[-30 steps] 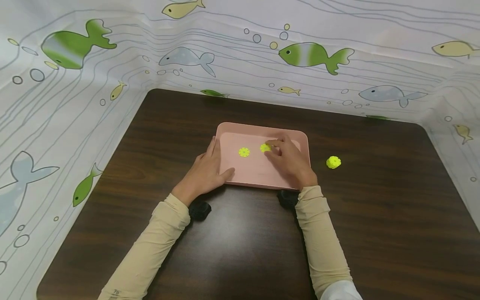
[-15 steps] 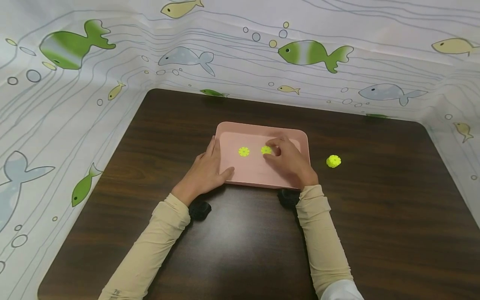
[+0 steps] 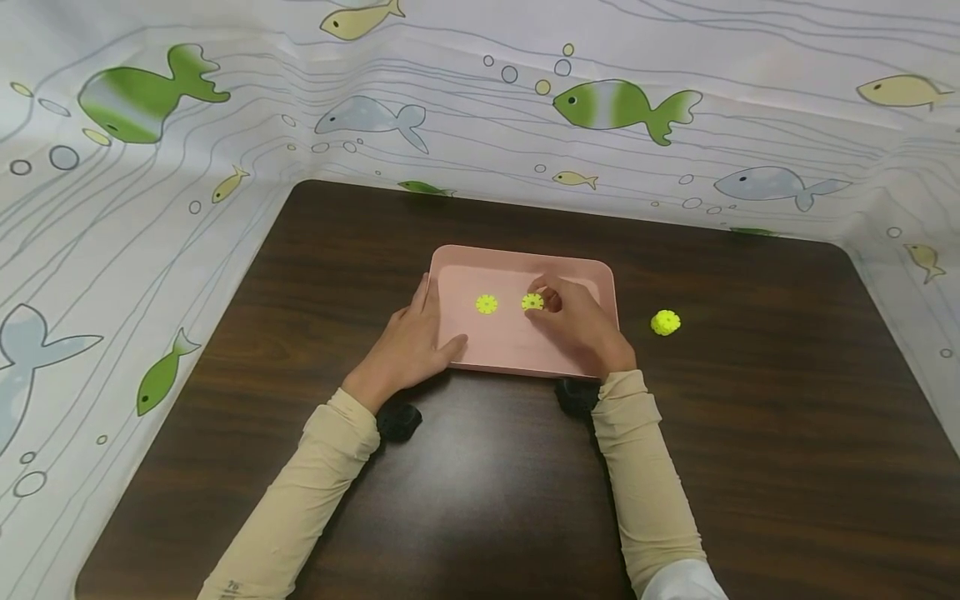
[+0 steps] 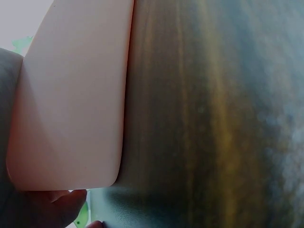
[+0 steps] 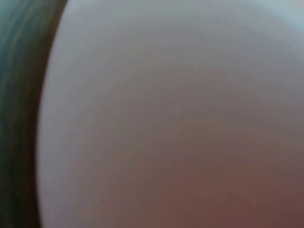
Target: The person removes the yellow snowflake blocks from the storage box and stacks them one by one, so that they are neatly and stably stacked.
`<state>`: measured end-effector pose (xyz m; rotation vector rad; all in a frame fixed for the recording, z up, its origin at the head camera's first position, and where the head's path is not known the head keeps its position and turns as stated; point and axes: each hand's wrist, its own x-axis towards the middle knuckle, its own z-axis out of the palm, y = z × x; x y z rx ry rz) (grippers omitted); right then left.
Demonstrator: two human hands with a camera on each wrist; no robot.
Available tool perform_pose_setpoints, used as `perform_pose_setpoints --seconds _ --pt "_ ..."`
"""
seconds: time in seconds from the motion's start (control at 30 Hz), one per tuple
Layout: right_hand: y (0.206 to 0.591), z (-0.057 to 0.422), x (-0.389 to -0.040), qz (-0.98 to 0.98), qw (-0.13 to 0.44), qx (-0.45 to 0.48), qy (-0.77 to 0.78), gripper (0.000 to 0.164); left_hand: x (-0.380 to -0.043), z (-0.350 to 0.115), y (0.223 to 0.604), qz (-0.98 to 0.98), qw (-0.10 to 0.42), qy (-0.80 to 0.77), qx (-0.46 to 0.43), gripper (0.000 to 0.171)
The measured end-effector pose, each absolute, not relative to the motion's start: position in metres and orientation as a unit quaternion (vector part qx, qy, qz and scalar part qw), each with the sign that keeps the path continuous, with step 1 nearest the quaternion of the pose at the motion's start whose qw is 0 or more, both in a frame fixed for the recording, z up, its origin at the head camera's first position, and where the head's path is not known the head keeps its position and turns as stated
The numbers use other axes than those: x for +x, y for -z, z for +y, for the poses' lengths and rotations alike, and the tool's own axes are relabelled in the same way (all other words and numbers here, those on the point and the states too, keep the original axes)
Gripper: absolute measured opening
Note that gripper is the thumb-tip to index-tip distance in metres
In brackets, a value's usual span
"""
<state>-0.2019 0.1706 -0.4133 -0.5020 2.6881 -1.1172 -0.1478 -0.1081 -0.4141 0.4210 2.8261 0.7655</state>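
Observation:
A shallow pink tray (image 3: 487, 342) lies on the dark table. My left hand (image 3: 408, 346) rests at its front left corner, fingers straight along the left side and thumb at the front rim. The left wrist view shows the tray's outer wall (image 4: 76, 109) with fingertips beyond its corner. Over the tray my right hand (image 3: 577, 317) pinches a neon yellow notched disc (image 3: 533, 302) between thumb and index finger. A matching disc (image 3: 487, 304) lies flat in the tray to its left. Blurred pink tray wall (image 5: 156, 95) fills most of the right wrist view.
A small stack of the same yellow discs (image 3: 665, 322) sits on the table (image 3: 750, 400) right of the tray. A white cloth wall (image 3: 480, 108) printed with fish borders the table at the back and sides.
The disc under my right fingers has shifted slightly to the right and shows more fully between thumb and index finger. My left hand and the tray hold their place.

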Motion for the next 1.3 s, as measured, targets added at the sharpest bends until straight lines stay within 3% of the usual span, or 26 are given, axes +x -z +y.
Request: perform_pose_setpoints --seconds 0.73,1.07,1.3 --pt "0.409 0.173 -0.195 0.91 0.072 -0.136 0.384 0.033 -0.148 -0.108 0.413 0.952 0.09 -0.254 0.144 0.098" --pt "0.409 0.173 -0.198 0.915 0.062 -0.174 0.358 0.025 -0.147 -0.108 0.414 0.951 0.091 -0.259 0.143 0.098" --pt "0.4 0.18 -0.201 0.906 0.013 -0.219 0.362 0.026 -0.147 -0.109 0.416 0.952 0.088 -0.254 0.145 0.098"
